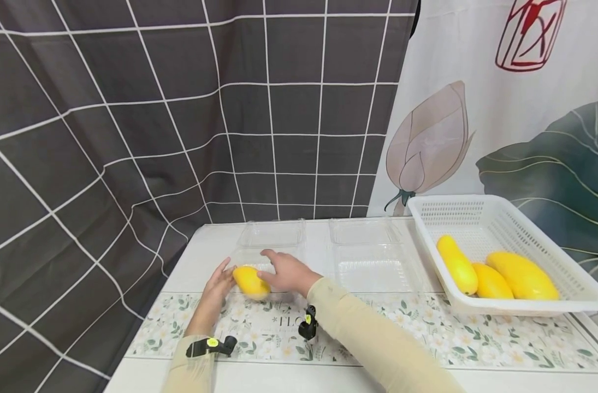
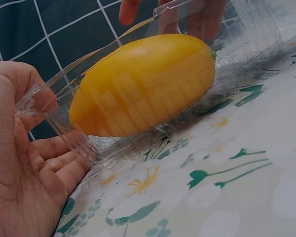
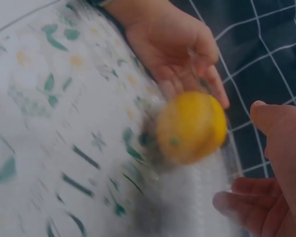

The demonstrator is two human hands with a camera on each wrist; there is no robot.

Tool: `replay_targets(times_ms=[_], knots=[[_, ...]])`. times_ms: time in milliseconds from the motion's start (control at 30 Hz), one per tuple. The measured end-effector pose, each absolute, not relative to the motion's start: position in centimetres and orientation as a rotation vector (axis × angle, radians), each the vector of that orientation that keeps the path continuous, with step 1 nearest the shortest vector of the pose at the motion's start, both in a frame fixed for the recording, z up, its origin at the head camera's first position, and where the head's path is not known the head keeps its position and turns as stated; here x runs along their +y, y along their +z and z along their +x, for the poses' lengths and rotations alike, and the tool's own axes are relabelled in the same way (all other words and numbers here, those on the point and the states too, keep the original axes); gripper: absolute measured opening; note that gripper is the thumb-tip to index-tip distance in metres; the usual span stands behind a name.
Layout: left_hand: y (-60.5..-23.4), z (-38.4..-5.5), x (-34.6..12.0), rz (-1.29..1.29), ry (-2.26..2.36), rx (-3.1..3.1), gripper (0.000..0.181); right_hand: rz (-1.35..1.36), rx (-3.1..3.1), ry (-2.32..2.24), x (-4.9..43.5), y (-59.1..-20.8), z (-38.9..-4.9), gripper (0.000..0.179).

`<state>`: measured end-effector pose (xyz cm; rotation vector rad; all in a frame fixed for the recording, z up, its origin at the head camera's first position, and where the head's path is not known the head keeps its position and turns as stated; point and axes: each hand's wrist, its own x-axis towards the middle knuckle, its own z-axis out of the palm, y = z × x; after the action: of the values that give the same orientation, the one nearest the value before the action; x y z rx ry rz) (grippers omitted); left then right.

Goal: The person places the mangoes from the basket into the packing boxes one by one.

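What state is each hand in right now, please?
Left hand: holding the clear box by its end.
Right hand: open, near the yellow fruit.

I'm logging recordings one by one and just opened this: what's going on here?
A person is working with a yellow fruit, which lies in a clear container. Their left-hand grip holds the container's end; their right-hand grip is beside the fruit, thumb and fingers apart. Three more yellow fruits lie in a white basket on the right, and a second container stands left of it.
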<state>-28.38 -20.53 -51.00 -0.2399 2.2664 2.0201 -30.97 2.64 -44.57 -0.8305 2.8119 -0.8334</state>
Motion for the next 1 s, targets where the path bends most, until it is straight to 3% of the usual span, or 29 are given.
replay_targets(times_ms=[400, 1000], knots=[[-51.1, -28.4, -20.3, -0.243, 2.027, 2.274, 0.068, -0.885, 2.988, -0.761, 10.1, -38.8, -33.0, 0.061], [-51.3, -28.3, -20.6, -0.227, 2.032, 2.282, 0.068, -0.746, 3.12, -0.689, 17.9, -34.1, -34.0, 0.062]])
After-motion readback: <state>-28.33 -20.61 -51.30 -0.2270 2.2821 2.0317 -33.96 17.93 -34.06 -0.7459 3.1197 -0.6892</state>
